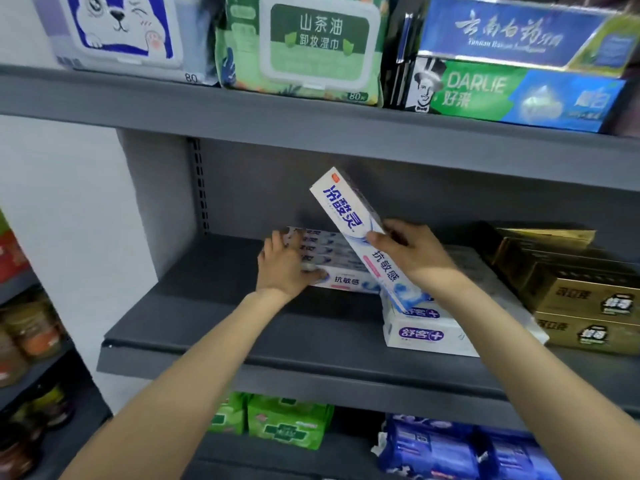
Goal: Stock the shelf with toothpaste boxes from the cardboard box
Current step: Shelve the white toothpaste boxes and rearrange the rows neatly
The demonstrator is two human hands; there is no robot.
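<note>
Pinched white toothpaste box (360, 233) in my right hand (408, 251), tilted above grey shelf (277, 327). Left hand (284, 268) pressed flat on stacked boxes (332, 268), hiding their ends. Both arms outstretched.

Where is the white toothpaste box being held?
Mid-frame, tilted, the toothpaste box sits in the right hand above the middle shelf, beside the stacked boxes.
</note>
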